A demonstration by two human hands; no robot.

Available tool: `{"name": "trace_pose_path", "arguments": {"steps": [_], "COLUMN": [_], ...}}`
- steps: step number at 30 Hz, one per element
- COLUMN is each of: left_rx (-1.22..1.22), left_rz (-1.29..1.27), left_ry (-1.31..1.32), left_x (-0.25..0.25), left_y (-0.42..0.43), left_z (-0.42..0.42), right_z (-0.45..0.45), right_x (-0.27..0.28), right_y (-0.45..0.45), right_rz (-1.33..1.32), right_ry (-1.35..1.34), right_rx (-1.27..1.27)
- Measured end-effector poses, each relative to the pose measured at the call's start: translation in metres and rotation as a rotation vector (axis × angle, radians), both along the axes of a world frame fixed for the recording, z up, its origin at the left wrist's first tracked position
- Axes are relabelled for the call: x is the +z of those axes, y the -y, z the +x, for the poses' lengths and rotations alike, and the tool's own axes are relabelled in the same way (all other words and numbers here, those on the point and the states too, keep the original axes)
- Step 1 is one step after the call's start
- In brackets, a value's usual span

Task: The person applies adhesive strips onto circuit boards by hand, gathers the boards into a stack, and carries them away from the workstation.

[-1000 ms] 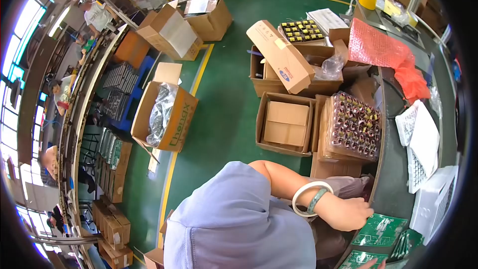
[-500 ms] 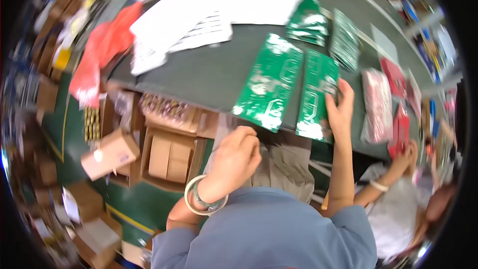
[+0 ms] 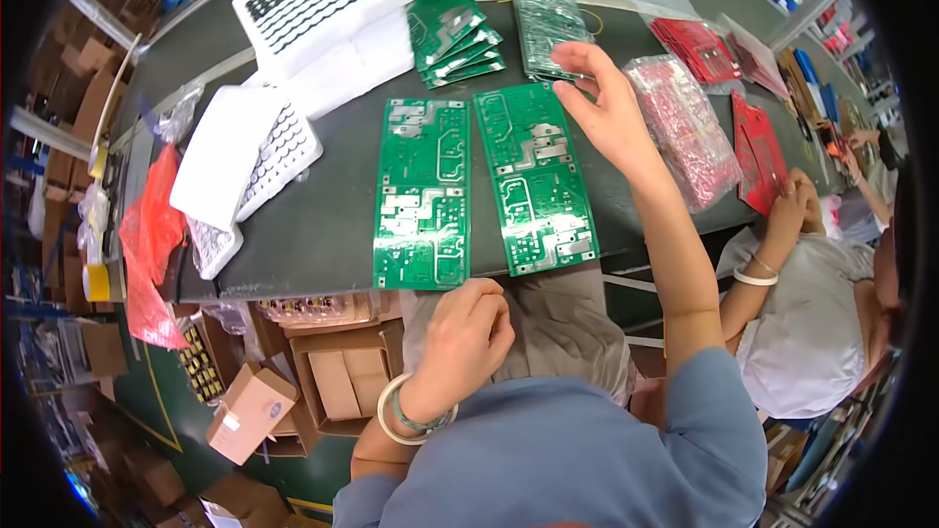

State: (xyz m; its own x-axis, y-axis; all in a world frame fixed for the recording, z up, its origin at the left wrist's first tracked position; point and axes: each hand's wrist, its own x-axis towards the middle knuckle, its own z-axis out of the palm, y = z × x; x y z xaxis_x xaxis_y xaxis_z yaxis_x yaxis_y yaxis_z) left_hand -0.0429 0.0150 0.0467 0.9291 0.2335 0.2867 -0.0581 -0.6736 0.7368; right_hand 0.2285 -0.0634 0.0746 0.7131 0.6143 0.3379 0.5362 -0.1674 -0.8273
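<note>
Two long green circuit boards lie side by side on the dark table: a left board (image 3: 423,196) and a right board (image 3: 536,181) turned slightly askew. My left hand (image 3: 462,340) is curled closed at the table's front edge, just below the left board; its fingertips are hidden, so what it may hold does not show. Beyond the right board's upper right corner, my right hand (image 3: 604,103) hovers with fingers apart and nothing between them. It is close to a plastic-wrapped stack of green boards (image 3: 548,20). Loose green boards (image 3: 455,29) are piled to that stack's left.
White trays with rows of dark holes (image 3: 328,10) stand at the back left, near a red bag (image 3: 152,244). Wrapped pink-red boards (image 3: 685,132) and bare red boards (image 3: 758,156) lie rightward, before another person (image 3: 797,313). Cartons (image 3: 347,381) sit below the table.
My right hand has left the right board's edge and moved up toward the wrapped stack, its fingers apart. My left hand stays closed at the table edge. The view has turned.
</note>
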Motion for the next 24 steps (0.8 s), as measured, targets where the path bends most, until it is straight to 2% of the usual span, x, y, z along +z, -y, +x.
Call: {"name": "trace_pose_path", "arguments": {"steps": [4, 5, 8, 12, 15, 21, 24], "left_rx": [0.026, 0.012, -0.037, -0.045, -0.012, 0.008, 0.011], "left_rz": [0.06, 0.055, 0.071, 0.132, 0.176, 0.222, 0.261], "left_ry": [0.033, 0.037, 0.034, 0.052, 0.05, 0.032, 0.027], "left_x": [0.008, 0.009, 0.01, 0.007, 0.007, 0.001, -0.002], "left_y": [-0.004, -0.004, 0.004, 0.014, 0.016, 0.024, 0.026], "left_z": [0.011, 0.015, 0.03, 0.049, 0.055, 0.068, 0.077], "right_z": [0.002, 0.001, -0.012, -0.03, -0.036, -0.054, -0.06], "right_x": [-0.027, -0.038, -0.06, -0.058, -0.056, -0.052, -0.043], "right_y": [0.028, 0.034, 0.044, 0.045, 0.045, 0.051, 0.059], "right_rz": [0.093, 0.1, 0.053, 0.085, 0.034, 0.04, -0.032], "right_ry": [-0.2, -0.204, -0.439, -0.497, -0.428, -0.449, -0.482], "right_rx": [0.085, 0.076, -0.013, -0.031, -0.067, -0.016, -0.019]}}
